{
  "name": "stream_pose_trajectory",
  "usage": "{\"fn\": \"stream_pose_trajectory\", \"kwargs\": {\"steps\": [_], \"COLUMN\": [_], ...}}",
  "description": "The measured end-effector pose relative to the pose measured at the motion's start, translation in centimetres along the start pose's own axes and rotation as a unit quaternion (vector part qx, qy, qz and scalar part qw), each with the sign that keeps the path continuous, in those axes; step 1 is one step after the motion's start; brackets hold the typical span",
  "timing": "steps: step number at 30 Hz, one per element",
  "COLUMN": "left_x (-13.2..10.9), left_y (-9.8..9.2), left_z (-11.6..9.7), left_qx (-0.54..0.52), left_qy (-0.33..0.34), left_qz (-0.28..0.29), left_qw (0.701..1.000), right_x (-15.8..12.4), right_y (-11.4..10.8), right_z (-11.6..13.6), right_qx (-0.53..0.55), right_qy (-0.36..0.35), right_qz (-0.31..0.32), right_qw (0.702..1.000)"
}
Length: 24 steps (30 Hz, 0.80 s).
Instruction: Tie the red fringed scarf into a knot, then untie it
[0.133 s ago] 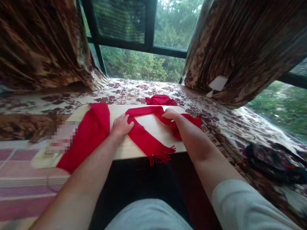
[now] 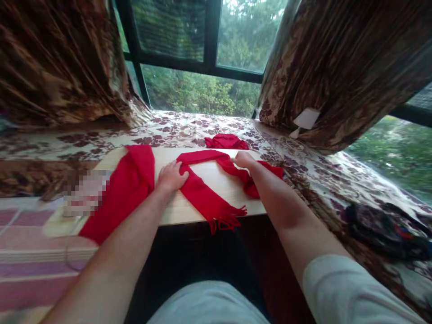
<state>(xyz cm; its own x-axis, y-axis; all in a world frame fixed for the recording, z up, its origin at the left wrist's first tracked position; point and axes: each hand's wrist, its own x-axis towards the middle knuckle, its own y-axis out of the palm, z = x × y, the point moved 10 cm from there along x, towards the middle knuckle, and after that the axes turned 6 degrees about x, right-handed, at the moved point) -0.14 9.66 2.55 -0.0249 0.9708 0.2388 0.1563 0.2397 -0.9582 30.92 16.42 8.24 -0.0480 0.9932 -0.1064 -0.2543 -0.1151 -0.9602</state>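
A red fringed scarf (image 2: pixel 205 193) lies bent across a light wooden board (image 2: pixel 219 177). My left hand (image 2: pixel 171 175) rests flat on its fold, fingers spread, pressing it down. My right hand (image 2: pixel 243 159) is closed on the scarf's upper strip near the board's far edge. A second red scarf (image 2: pixel 126 186) lies folded at the left of the board, its end hanging over the edge. A third red piece (image 2: pixel 225 141) sits bunched behind the board.
A floral cloth (image 2: pixel 189 128) covers the sill under the window, with patterned curtains (image 2: pixel 337 58) on both sides. A white tag (image 2: pixel 305 119) hangs from the right curtain. A striped pink cover (image 2: pixel 30 256) lies at left, a dark bundle (image 2: pixel 384 227) at right.
My right hand has shifted slightly to the right and away along the scarf's upper strip. The left hand has stayed in place.
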Motion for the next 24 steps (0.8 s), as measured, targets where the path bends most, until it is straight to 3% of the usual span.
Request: {"fn": "stream_pose_trajectory", "kwargs": {"steps": [7, 11, 13, 18, 21, 24], "left_x": [-0.2, -0.2, -0.2, -0.1, 0.0, 0.1], "left_y": [-0.4, -0.5, -0.5, -0.2, -0.2, 0.0], "left_z": [-0.2, -0.4, -0.4, -0.3, -0.3, -0.3], "left_qx": [-0.006, -0.009, -0.01, 0.005, 0.009, 0.004], "left_qy": [-0.006, -0.005, -0.004, -0.003, 0.004, 0.007], "left_qz": [0.006, 0.002, 0.001, 0.001, -0.008, -0.015], "left_qw": [1.0, 1.0, 1.0, 1.0, 1.0, 1.0], "right_x": [-1.6, -3.1, -3.6, -4.3, -4.4, -4.7], "right_y": [-2.4, -5.0, -5.1, -2.4, -2.1, -3.6], "right_z": [-1.6, -4.7, -6.7, -10.2, -10.9, -10.2], "right_qx": [-0.115, -0.126, -0.108, -0.033, -0.008, 0.152], "right_qy": [-0.055, -0.039, -0.036, -0.05, -0.044, -0.052], "right_qz": [0.029, -0.038, -0.039, 0.018, -0.006, -0.064], "right_qw": [0.991, 0.991, 0.993, 0.998, 0.999, 0.985]}}
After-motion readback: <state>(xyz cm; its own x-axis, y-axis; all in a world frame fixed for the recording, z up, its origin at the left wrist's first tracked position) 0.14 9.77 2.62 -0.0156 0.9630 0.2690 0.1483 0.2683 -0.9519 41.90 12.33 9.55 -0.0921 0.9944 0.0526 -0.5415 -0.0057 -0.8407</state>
